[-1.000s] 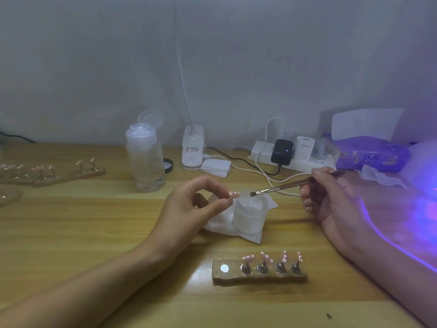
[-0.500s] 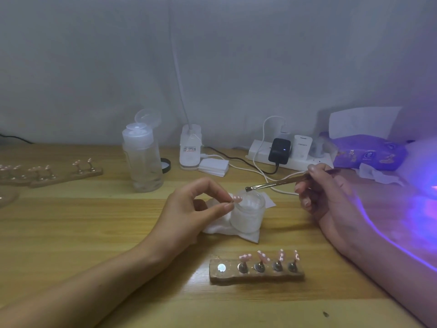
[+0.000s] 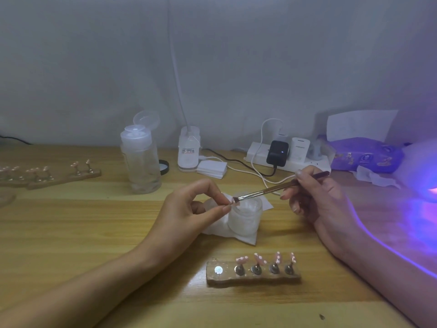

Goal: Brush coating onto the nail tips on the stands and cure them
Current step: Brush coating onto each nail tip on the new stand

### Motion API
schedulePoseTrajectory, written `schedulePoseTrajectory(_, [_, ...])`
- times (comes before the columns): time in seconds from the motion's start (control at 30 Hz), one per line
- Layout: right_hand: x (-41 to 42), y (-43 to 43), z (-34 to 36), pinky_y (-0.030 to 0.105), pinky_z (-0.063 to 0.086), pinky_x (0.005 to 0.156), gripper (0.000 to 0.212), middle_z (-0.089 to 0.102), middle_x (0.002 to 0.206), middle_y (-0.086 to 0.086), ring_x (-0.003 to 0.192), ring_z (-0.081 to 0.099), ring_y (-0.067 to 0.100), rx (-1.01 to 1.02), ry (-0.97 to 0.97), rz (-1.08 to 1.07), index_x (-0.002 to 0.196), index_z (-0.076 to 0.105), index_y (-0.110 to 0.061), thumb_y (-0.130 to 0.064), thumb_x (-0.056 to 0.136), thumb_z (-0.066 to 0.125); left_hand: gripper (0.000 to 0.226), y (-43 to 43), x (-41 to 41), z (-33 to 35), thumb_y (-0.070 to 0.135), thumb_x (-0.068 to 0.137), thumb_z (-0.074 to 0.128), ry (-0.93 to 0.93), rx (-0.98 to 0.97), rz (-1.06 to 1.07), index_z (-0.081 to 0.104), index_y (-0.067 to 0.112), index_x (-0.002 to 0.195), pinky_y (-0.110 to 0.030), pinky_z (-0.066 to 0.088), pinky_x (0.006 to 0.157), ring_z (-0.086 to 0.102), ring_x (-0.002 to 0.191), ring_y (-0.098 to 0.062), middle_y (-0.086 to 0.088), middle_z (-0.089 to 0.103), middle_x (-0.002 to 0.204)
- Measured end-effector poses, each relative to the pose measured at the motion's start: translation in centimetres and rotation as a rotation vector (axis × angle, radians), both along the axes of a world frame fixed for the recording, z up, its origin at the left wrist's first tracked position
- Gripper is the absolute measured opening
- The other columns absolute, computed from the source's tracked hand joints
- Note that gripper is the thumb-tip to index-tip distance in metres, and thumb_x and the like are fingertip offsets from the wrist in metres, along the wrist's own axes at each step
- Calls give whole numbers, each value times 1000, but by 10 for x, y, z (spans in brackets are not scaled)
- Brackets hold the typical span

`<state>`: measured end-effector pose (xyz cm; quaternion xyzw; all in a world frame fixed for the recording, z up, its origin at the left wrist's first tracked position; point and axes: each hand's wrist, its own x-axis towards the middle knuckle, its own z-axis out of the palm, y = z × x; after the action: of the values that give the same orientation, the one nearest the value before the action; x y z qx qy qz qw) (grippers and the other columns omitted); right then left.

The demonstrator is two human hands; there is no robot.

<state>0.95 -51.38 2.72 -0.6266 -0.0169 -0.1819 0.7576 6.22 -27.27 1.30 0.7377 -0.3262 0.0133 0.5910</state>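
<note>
Seen from the head camera, a person works at a light wooden counter, both forearms reaching in from the lower edge. The left hand, wrist bent and fingers arched, pinches a small pink nail tip between thumb and forefinger just above a frosted glass jar that stands on a crumpled white tissue. The right hand, its fingers curled, grips a slim metal-handled brush like a pen, the bristles touching the held tip. Nearer the camera lies a long brown wooden stand carrying four more pink nail tips on pegs, with one spot bare. A clear plastic bottle with its cap flipped up stands behind, left of a white power strip. Violet light spills from a white curing lamp at far right.
</note>
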Motion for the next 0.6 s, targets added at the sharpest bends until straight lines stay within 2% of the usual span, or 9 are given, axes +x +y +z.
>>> schedulePoseTrajectory(0.07, [0, 1, 1, 16, 42, 44, 17, 70, 65, 9, 44, 53, 11, -23, 1, -22, 68, 60, -27, -33, 84, 62, 13, 1, 1, 1, 19, 86, 77, -18, 13, 4, 67, 23, 78, -19, 27, 48, 32, 48, -9, 0, 52, 54])
schedulePoseTrajectory(0.13, [0, 0, 1, 16, 42, 44, 21, 70, 64, 8, 44, 52, 11, -8, 6, -54, 63, 62, -29, -31, 85, 61, 13, 1, 1, 3, 19, 84, 78, -31, 36, 13, 68, 24, 79, -26, 32, 52, 37, 51, -13, -22, 61, 74])
schedulePoseTrajectory(0.17, [-1, -1, 2, 16, 42, 44, 21, 70, 64, 8, 44, 52, 11, 7, 2, -57, 64, 62, -29, -32, 84, 61, 14, 0, 1, 4, 19, 84, 78, -39, 43, 15, 68, 25, 78, -28, 33, 53, 38, 51, -13, -23, 62, 79])
schedulePoseTrajectory(0.23, [-1, 0, 3, 16, 41, 44, 19, 70, 65, 8, 44, 53, 11, 17, -14, -30, 67, 61, -27, -34, 84, 61, 14, 0, 0, 4, 18, 85, 78, -60, 51, 14, 67, 26, 78, -28, 36, 54, 39, 51, -12, -20, 64, 81])
schedulePoseTrajectory(0.37, [-1, 3, 3, 16, 40, 43, 21, 70, 64, 9, 43, 52, 11, -17, 5, -28, 62, 61, -29, -32, 83, 61, 13, 1, -2, 6, 15, 84, 77, -122, 84, 34, 67, 21, 79, -16, 38, 56, 40, 51, -8, 4, 67, 87])
schedulePoseTrajectory(0.6, [-1, 5, 4, 16, 40, 43, 21, 71, 66, 9, 43, 52, 12, -21, 0, -17, 65, 61, -28, -32, 85, 60, 16, 1, -4, 4, 16, 85, 77, -204, 126, 68, 65, 25, 80, -12, 41, 59, 47, 55, -6, 9, 66, 92])
